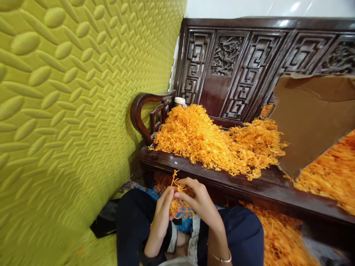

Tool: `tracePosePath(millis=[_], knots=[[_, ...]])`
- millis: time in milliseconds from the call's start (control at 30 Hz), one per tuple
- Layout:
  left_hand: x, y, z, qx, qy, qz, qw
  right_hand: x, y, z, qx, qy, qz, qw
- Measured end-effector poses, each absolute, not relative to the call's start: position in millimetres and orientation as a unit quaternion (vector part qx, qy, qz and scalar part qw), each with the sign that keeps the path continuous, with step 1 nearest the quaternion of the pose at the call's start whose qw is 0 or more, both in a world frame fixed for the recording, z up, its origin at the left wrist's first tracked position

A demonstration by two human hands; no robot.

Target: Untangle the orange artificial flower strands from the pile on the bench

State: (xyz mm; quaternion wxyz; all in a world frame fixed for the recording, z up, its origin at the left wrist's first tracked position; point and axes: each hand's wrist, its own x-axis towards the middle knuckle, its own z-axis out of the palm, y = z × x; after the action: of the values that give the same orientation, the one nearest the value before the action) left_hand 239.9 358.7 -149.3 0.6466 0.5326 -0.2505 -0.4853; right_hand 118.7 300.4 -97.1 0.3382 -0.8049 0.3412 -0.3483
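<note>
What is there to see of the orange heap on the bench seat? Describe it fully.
The orange heap is a loose mound of thin, curly, stringy bits, bright orange-yellow and tangled. It peaks at the left near the armrest and thins toward the right, where a cardboard sheet leans against it. It lies on the dark wooden bench, some strands reaching toward the front edge. Neither hand touches it.

**Tight quarters by the bench**

We find open air only just above our knees (244, 229), between us and the bench edge (210, 173). Ahead, the orange strand heap (210, 140) fills the seat up to the carved backrest (235, 62). The cardboard sheet (310, 118) blocks the right, the padded green wall (69, 111) and the armrest (146, 114) the left.
</note>
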Motion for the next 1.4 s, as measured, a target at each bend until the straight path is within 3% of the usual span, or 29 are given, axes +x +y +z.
tracePosePath(millis=[367,533,667,767,1067,1167,1267,1400], knots=[[221.3,361.6,-137.4,0.504,-0.394,-0.520,0.566,92.2,303.7,-108.7,-0.620,0.393,-0.573,0.365],[204.8,369.1,-139.2,0.472,-0.449,-0.551,0.522,90.7,302.1,-115.2,-0.539,0.401,-0.668,0.320],[199.3,379.4,-149.5,0.461,-0.465,-0.583,0.481,71.3,288.0,-105.4,-0.371,0.405,-0.818,0.172],[204.1,380.8,-156.2,0.461,-0.413,-0.600,0.507,50.2,277.6,-81.8,-0.268,0.346,-0.897,0.060],[223.7,365.3,-147.9,0.413,-0.240,-0.598,0.643,45.4,245.7,-9.0,-0.251,0.228,-0.917,-0.208],[226.2,364.2,-145.6,0.382,-0.218,-0.603,0.665,44.5,209.0,-20.6,-0.373,0.320,-0.855,-0.167],[227.6,362.6,-145.7,0.366,-0.207,-0.599,0.681,47.0,185.1,-49.8,-0.583,0.417,-0.696,-0.038],[227.3,360.0,-149.6,0.360,-0.224,-0.585,0.691,62.9,207.5,-84.2,-0.710,0.456,-0.520,0.130]])
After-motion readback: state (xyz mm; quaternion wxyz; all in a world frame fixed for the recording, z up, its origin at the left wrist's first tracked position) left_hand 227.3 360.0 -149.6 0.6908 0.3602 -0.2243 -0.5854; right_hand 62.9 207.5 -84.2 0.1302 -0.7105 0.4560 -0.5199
